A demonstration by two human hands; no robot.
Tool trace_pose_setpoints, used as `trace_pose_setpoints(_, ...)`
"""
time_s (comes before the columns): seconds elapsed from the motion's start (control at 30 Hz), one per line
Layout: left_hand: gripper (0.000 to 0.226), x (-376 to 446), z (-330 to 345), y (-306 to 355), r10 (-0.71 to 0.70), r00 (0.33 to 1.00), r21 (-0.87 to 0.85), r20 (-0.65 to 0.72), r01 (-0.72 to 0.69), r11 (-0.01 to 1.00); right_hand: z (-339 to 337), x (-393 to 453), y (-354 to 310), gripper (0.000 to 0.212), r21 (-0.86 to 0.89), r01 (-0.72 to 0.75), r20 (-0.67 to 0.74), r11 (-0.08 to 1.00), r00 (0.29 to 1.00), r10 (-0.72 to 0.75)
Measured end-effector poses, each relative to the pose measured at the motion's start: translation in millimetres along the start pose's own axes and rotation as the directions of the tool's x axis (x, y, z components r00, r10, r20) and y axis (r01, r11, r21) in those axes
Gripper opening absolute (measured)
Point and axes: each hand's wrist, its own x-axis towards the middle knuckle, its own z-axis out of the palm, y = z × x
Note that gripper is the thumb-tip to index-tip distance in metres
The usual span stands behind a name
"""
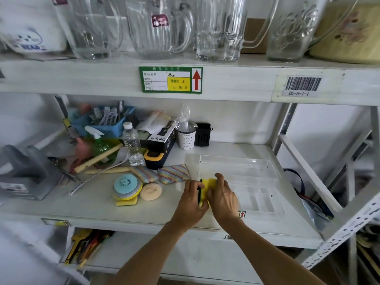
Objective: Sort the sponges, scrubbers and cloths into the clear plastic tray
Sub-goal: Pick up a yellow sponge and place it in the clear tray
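Note:
Both hands hold yellow sponges with dark green scrub faces [208, 183] on edge at the left end of the clear plastic tray [257, 167]. My left hand [192, 199] presses them from the left, my right hand [223, 197] from the right. On the shelf to the left lie a striped sponge cloth pad [174, 173], a second striped pad [144, 173], a round blue scrubber [126, 186] on a yellow sponge [126, 201], and a round beige sponge [151, 191].
Behind stand a water bottle [132, 144], a black spray-bottle box [162, 140], a white perforated cup [186, 138], a blue basket [107, 122] and wooden-handled tools [98, 157]. A grey container [24, 173] sits at the left. Glass jugs [158, 27] fill the shelf above.

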Motion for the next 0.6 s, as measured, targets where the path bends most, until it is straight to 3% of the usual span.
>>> trace_pose_setpoints(0.33, 0.038, -4.2, -1.7, -5.6, 0.034, 0.999, -0.021, 0.003, -0.034, 0.999, 6.2, 4.0, 3.5, 0.027, -0.075, 0.067, -0.053, 0.995, 0.996, -0.071)
trace_pose_setpoints(0.47, 0.040, -4.3, -7.3, -6.5, 0.016, 0.998, 0.012, 0.062, -0.017, 1.000, 8.8, 7.6, 6.2, 0.031, -0.223, 0.121, -0.182, 0.967, 0.970, -0.163)
trace_pose_setpoints(0.6, 0.029, -2.1, -15.9, -6.1, 0.000, 0.993, 0.018, 0.121, -0.002, 1.000, 7.6, 28.6, -2.9, 0.040, -0.305, 0.064, -0.265, 0.950, 0.953, -0.149)
